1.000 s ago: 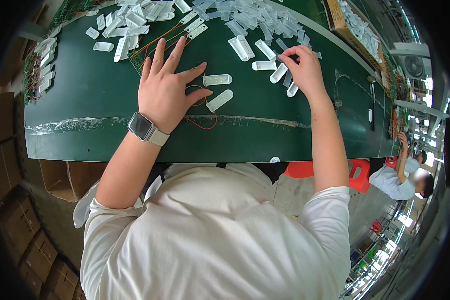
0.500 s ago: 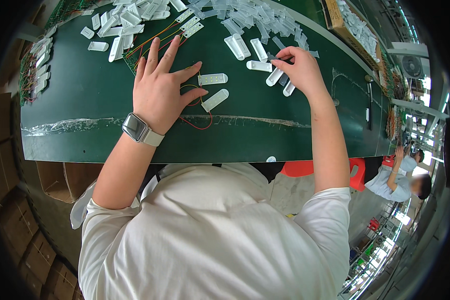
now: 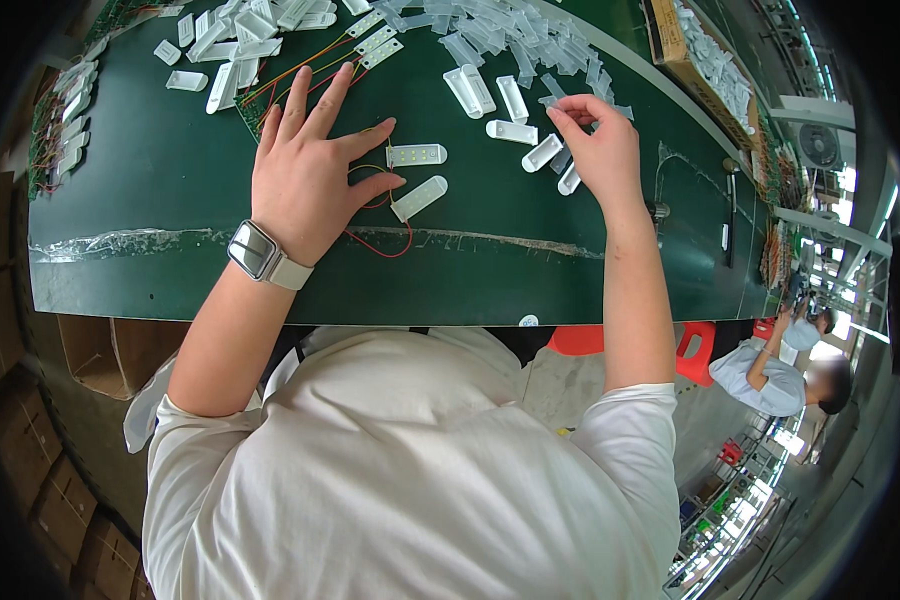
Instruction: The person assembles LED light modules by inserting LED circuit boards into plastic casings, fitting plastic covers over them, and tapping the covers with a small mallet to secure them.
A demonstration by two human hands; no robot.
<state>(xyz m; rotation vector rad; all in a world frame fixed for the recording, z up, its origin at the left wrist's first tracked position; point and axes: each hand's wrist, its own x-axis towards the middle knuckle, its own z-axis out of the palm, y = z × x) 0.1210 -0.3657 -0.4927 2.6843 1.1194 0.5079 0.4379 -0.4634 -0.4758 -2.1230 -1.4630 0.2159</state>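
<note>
My left hand (image 3: 305,165) lies with fingers spread on the green table, over thin wires and the edge of a green circuit board panel. Beside its thumb and forefinger are a white LED module (image 3: 416,155) with small yellow LEDs and a white oblong cover (image 3: 419,199), with red and yellow wires around them. My right hand (image 3: 602,145) is closed in a pinch at a small clear plastic strip (image 3: 548,101), partly hidden by the fingertips. Below those fingertips lie white oblong shells (image 3: 542,153), some partly under the hand. More shells (image 3: 511,131) rest just left of it.
A heap of clear plastic strips (image 3: 530,40) spreads at the back. White shells (image 3: 235,45) are piled back left. Wired modules (image 3: 73,130) line the left edge. A cardboard box (image 3: 695,60) of pale parts and a black pen-like tool (image 3: 730,215) are at right. Another person (image 3: 770,380) sits further right.
The whole view has shifted slightly, so the table sits a little further left. My right fingertips have moved slightly up to a clear strip. My left hand stays spread beside the LED module.
</note>
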